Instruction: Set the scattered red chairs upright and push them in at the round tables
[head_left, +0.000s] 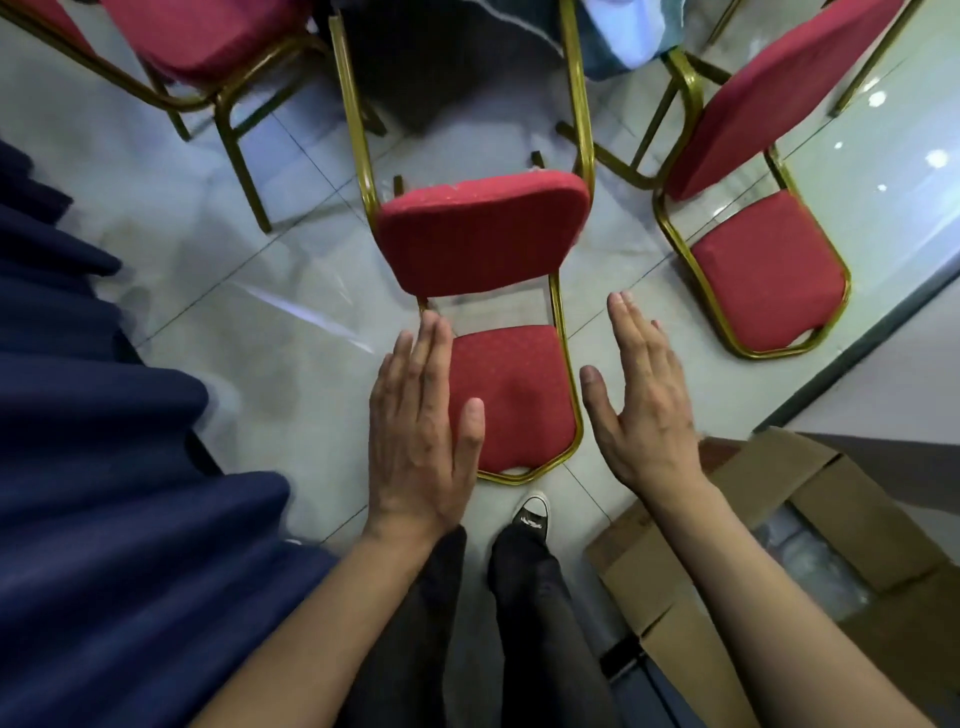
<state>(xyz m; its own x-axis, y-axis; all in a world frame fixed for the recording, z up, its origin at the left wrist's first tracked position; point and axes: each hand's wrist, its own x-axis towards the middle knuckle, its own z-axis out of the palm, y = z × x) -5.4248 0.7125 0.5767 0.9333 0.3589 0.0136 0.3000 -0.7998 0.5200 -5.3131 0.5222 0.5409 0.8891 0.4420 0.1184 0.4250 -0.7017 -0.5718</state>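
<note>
Both hands hover flat, fingers straight, holding nothing: the left hand (421, 431) overlaps the left edge of the middle red chair (498, 322), the right hand (641, 400) is just off its right rail. Contact on the left is hard to judge. A second red chair (763, 260) lies to the right, beside a cardboard box (810, 530).

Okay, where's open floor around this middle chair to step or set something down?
Bare tile lies left of the middle chair, up to the blue drape. A narrower strip runs between it and the right chair. Crowded: the cardboard box at lower right, chair legs at top.
</note>
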